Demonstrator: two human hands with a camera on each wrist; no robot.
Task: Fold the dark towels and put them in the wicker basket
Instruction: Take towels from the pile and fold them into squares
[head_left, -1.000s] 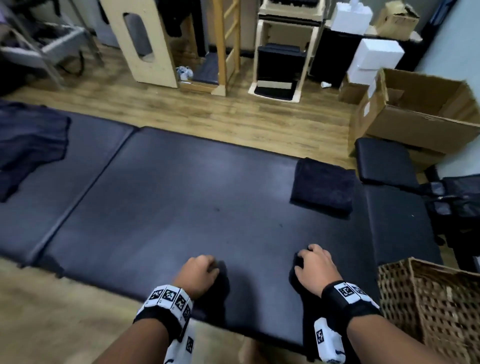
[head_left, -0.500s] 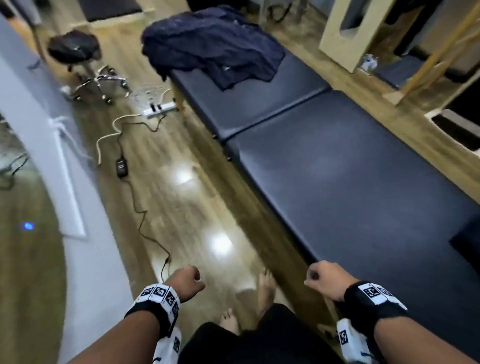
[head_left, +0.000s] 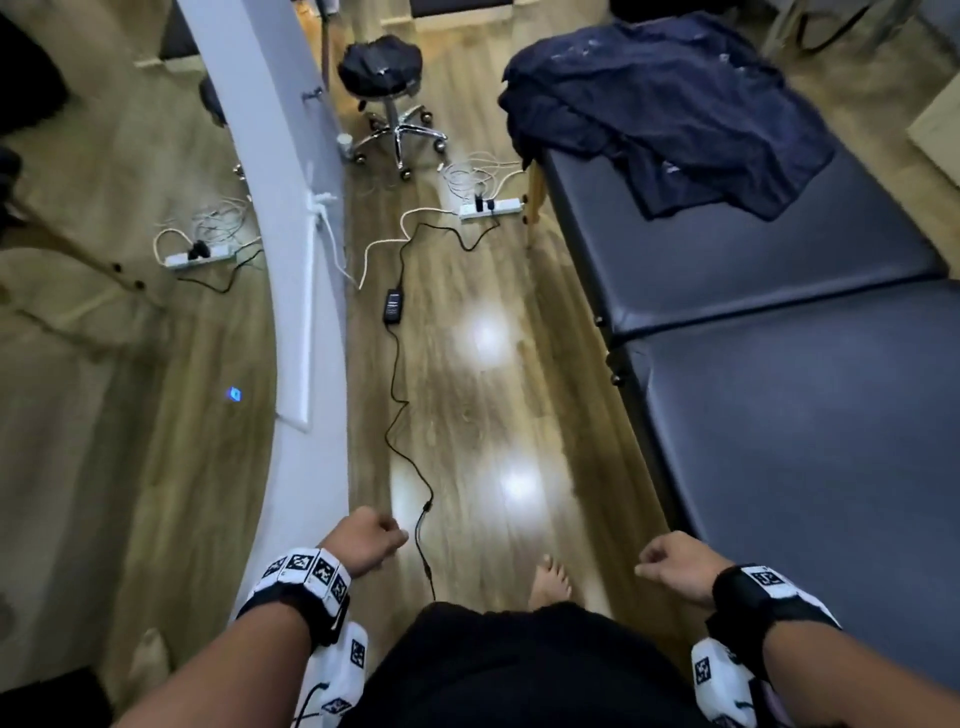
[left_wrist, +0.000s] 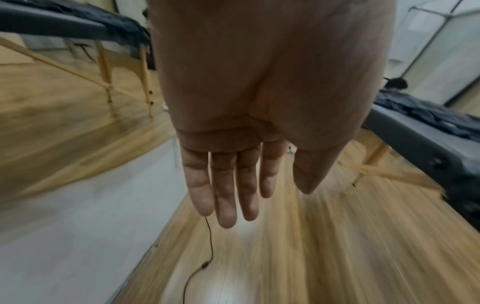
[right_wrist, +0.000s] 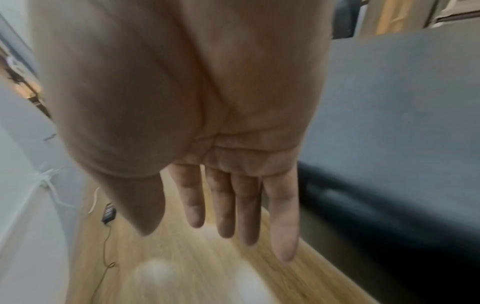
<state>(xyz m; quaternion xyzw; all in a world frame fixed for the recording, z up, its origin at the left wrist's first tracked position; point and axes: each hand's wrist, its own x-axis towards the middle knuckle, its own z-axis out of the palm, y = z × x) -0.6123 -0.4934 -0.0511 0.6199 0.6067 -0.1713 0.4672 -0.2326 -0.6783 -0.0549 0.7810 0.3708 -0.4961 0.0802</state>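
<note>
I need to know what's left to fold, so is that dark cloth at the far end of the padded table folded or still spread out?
Unfolded: the dark cloth lies rumpled and spread across the padded table, one edge hanging over its end.

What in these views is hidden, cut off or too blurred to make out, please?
- Wicker basket: in no view, so its contents cannot be told.
- Dark cloth pile on the padded table: head view, heaped, so the towel count is unclear.
- Left hand, right hand: both empty; the palms fill the wrist views and the surroundings are motion-blurred.
- Feet: head view, only one foot shows past the dark shorts.
</note>
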